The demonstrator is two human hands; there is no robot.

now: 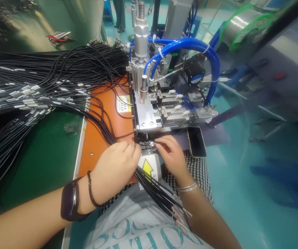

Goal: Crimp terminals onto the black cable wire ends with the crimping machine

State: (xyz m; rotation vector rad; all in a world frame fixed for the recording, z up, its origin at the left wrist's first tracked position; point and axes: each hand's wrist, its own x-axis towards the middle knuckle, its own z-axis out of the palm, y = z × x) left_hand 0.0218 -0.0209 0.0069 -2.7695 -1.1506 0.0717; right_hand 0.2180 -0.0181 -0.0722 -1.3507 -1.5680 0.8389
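Note:
My left hand (121,169) is closed around a bundle of black cables (151,186), held just left of the machine's front fixture (146,147). From the fist the cables run down across my lap, ending in stripped, coloured wires (178,214). At the fixture's right side, my right hand (172,155) pinches a small silvery cable end (152,143) between thumb and fingers. Above both hands stands the metal press machine (146,110) with its upright cylinder and blue air hoses (190,43). Several black cables enter its left side.
A large heap of black cables with metal ends (29,91) covers the left side, partly over the orange board (107,114). A phone (197,141) lies right of my right hand. Red-handled pliers (59,37) lie behind, and a green-rimmed wire spool (246,27) hangs upper right.

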